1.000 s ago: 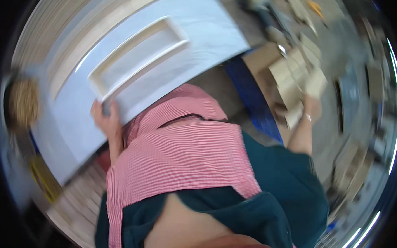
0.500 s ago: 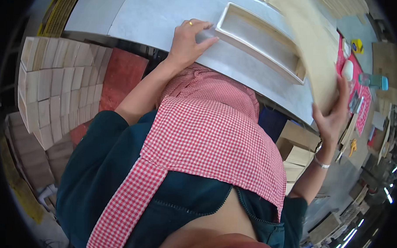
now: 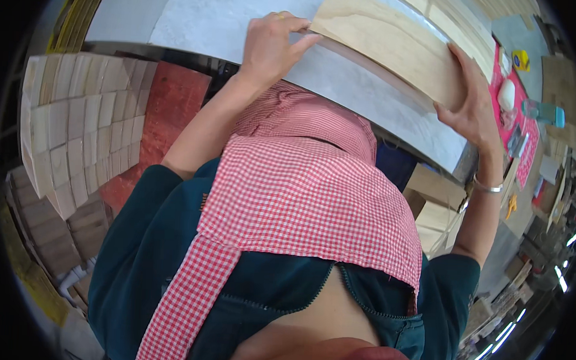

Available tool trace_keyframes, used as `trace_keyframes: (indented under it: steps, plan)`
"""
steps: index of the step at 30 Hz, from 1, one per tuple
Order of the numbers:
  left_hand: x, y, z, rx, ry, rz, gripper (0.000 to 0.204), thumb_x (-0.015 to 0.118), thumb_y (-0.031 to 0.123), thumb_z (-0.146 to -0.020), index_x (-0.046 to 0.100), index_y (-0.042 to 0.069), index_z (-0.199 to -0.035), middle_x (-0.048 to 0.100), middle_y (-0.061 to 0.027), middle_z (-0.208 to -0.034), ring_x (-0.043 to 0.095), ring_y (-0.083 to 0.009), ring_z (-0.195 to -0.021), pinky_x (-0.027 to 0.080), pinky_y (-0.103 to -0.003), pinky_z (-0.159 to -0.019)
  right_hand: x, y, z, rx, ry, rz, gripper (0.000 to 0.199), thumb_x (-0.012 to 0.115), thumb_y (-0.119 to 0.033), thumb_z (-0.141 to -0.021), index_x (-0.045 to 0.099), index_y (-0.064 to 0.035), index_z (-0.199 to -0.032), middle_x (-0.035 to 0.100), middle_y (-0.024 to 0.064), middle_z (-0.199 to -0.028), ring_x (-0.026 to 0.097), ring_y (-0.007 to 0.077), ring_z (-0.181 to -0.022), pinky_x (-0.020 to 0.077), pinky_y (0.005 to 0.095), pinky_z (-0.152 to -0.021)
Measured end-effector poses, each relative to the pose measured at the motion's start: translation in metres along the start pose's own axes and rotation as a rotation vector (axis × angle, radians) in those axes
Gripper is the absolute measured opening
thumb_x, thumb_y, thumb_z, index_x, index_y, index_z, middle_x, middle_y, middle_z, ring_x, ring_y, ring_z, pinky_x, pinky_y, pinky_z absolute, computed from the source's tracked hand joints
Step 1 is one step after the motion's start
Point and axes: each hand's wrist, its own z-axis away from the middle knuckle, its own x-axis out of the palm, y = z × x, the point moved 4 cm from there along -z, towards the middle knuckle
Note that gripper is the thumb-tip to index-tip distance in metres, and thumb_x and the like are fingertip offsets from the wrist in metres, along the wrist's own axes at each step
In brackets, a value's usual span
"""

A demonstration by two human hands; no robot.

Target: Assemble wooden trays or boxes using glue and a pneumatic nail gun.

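Observation:
A light wooden panel point(image 3: 388, 41) lies over the narrow rectangular wooden frame, hiding most of it; only a strip of the frame's near side point(image 3: 374, 64) shows below the panel's edge. With thumb and fingertips, my left hand point(image 3: 270, 46) grips the left end, where frame and panel meet. At the other end, my right hand point(image 3: 471, 101) spans the panel's width, thumb on the near edge and fingers on the far edge. Both rest on the pale grey tabletop point(image 3: 204, 25).
Stacked wooden pieces point(image 3: 80, 122) stand at the left beside a red board point(image 3: 173, 106). Further thin boards point(image 3: 461, 27) lie beyond the panel. To the right are a pink cloth point(image 3: 527, 153), a teal-lidded container point(image 3: 547, 114) and a yellow tape measure point(image 3: 520, 60).
The panel has come down from the right onto the frame, covering its opening. My right hand moved inward and up with it; my left hand stayed at the frame's left end.

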Motion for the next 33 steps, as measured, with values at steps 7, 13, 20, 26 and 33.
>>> trace_keyframes:
  steps: [7,13,20,26,33]
  plan:
    - [0.000,0.008,-0.005,0.076,-0.041,-0.117,0.024,0.078,0.026,-0.084,0.079,0.005,-0.097,0.073,-0.0047,-0.088,0.063,-0.0202,-0.072,0.047,-0.033,-0.074,0.019,0.019,0.000,0.036,-0.077,0.127,0.098,0.077,-0.014,-0.066,0.036,-0.0182,-0.155,0.053,0.0104,-0.147,0.052,0.0340,-0.130,0.0388,0.0464,-0.118]
    - [0.002,0.012,-0.006,0.194,-0.047,-0.263,0.023,0.074,0.027,-0.088,0.078,0.007,-0.098,0.073,-0.0031,-0.089,0.062,-0.0189,-0.078,0.042,-0.034,-0.080,0.026,0.024,0.006,-0.067,0.029,0.129,0.077,0.079,-0.014,-0.071,0.051,-0.0098,-0.143,0.063,0.0135,-0.129,0.061,0.0300,-0.113,0.0500,0.0391,-0.102]
    - [-0.004,0.010,0.001,0.168,-0.080,-0.374,0.021,0.072,0.026,-0.090,0.078,0.007,-0.099,0.073,-0.0024,-0.090,0.062,-0.0186,-0.080,0.040,-0.034,-0.081,0.052,0.034,-0.015,-0.542,0.261,-0.296,0.090,0.080,-0.026,-0.066,0.044,0.0014,-0.144,0.052,0.0227,-0.139,0.053,0.0359,-0.125,0.0417,0.0419,-0.109]
    - [0.029,0.022,-0.034,0.326,-0.149,-0.155,0.021,0.072,0.026,-0.090,0.078,0.007,-0.097,0.073,-0.0021,-0.090,0.062,-0.0188,-0.081,0.040,-0.034,-0.081,0.238,0.429,0.254,0.444,0.165,-1.047,0.093,0.082,-0.026,-0.064,0.043,0.0018,-0.144,0.051,0.0232,-0.140,0.052,0.0373,-0.126,0.0405,0.0432,-0.111]
    - [-0.005,0.015,-0.006,0.189,-0.130,-0.330,0.020,0.074,0.024,-0.088,0.078,0.005,-0.095,0.074,-0.0029,-0.091,0.063,-0.0196,-0.080,0.043,-0.034,-0.081,0.045,0.039,-0.003,-0.056,-0.021,-0.071,0.084,0.081,-0.028,-0.069,0.049,0.0028,-0.140,0.055,0.0240,-0.135,0.056,0.0399,-0.119,0.0442,0.0449,-0.105]
